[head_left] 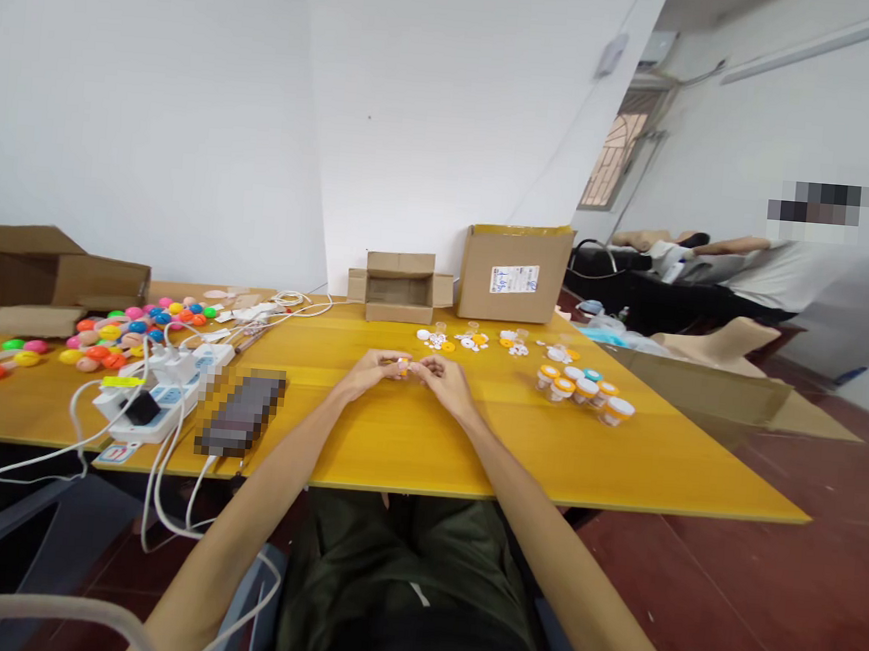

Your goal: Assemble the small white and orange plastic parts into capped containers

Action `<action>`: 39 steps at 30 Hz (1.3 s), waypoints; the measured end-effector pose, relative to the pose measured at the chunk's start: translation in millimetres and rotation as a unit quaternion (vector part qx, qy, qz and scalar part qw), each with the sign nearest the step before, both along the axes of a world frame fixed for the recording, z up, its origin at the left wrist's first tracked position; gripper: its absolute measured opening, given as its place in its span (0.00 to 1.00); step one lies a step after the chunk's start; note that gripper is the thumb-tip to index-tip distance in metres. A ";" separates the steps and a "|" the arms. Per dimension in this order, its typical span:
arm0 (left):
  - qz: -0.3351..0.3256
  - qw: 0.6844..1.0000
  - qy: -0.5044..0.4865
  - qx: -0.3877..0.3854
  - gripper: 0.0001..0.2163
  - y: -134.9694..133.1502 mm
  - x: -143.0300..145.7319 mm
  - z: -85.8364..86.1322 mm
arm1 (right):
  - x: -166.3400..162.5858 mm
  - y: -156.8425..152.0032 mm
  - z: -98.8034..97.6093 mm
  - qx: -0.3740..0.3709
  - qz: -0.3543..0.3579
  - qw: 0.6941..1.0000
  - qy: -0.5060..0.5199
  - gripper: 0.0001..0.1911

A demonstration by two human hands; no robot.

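Observation:
My left hand (371, 375) is closed on a small clear jar (403, 367) with a trace of orange and white on it, held just above the yellow table. Close beside the jar, my right hand (446, 383) has its fingers curled together toward it. What the right fingertips pinch, if anything, is too small to make out. Beyond my hands lie small piles of white discs (470, 342), orange lids (448, 347) and little clear cups (473, 329). To the right stands a cluster of clear jars (615, 412) with orange, white and teal lids.
A small open carton (398, 303) and a larger closed box (515, 277) stand against the wall. At left are a power strip (173, 395), a phone (243, 416), white cables and colourful balls (114, 335). A person in a white top (781, 273) sits at far right.

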State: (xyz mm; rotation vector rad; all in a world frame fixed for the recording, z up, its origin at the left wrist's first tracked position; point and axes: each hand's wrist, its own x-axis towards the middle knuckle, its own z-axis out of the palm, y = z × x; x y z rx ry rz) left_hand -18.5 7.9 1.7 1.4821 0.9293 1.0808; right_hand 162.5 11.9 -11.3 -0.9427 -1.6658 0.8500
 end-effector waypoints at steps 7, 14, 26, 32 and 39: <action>-0.002 1.000 -0.004 0.011 0.23 -0.2 1.2 1.2 | 0.6 -3.4 1.9 -0.012 -0.007 1.000 -0.028 0.23; -0.001 1.000 -0.006 0.010 0.24 0.7 0.6 -1.2 | 1.6 -4.5 2.9 -0.033 -0.017 0.998 -0.054 0.30; 0.000 1.000 0.004 0.024 0.23 -2.2 1.0 -0.3 | -1.3 -4.5 1.6 -0.083 -0.027 0.995 -0.045 0.35; 0.023 0.999 -0.017 0.014 0.22 -0.9 3.1 0.5 | -1.3 -3.8 2.1 -0.041 0.000 0.999 -0.022 0.30; 0.023 0.999 -0.019 0.014 0.23 0.3 3.6 0.0 | -2.0 -2.6 0.9 -0.030 0.016 0.999 0.002 0.24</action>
